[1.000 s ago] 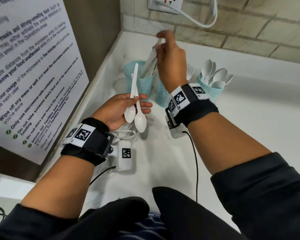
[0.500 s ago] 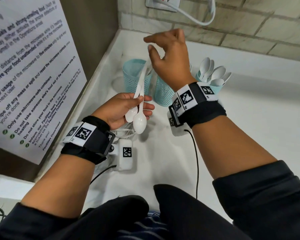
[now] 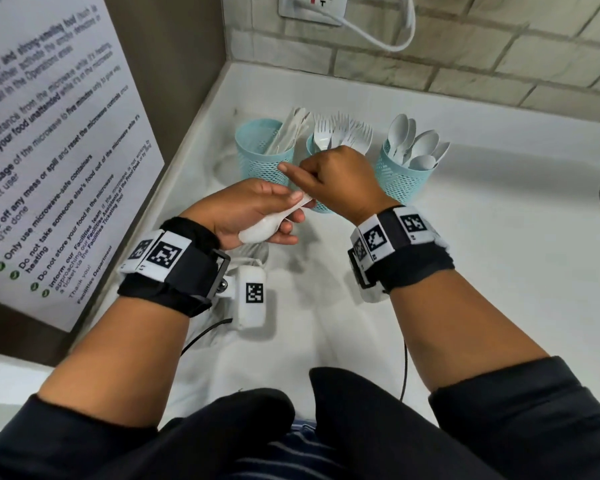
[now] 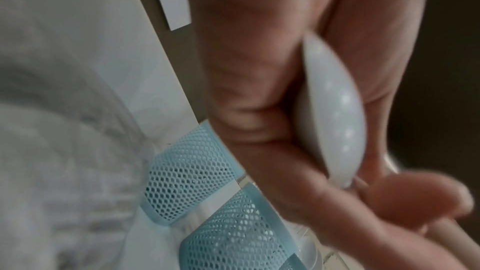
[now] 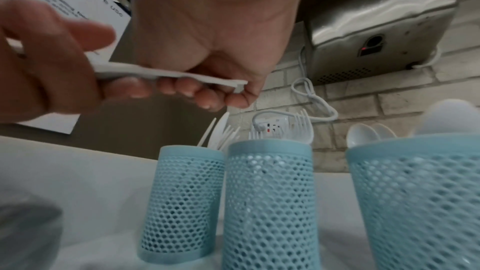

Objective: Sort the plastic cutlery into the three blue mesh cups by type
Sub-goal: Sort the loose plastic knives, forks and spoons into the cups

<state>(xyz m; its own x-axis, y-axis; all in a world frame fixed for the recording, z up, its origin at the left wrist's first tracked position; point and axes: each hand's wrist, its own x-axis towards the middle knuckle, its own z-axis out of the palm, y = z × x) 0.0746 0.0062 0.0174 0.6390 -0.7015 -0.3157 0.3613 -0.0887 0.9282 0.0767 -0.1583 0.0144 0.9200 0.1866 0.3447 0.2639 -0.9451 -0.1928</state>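
Note:
My left hand (image 3: 257,209) grips white plastic spoons (image 3: 260,230), whose bowls (image 4: 335,110) lie in the palm. My right hand (image 3: 329,174) meets it from the right, fingers curled round the spoon handles (image 5: 168,75), just in front of the cups. Three blue mesh cups stand in a row at the back. The left cup (image 3: 262,161) holds knives (image 3: 291,128). The middle cup (image 3: 311,143) holds forks (image 3: 343,133) and is partly hidden behind my right hand. The right cup (image 3: 400,176) holds spoons (image 3: 416,143).
A white counter (image 3: 482,254) ends at a brick wall behind the cups, with a socket and white cable (image 3: 378,39) above. A notice board (image 3: 49,133) stands along the left edge. A steel wall unit (image 5: 376,34) hangs over the right side.
My right hand let go of a knife over the left cup, then came down and back to my left hand and took hold of the spoon handles. The spoons have tilted flatter.

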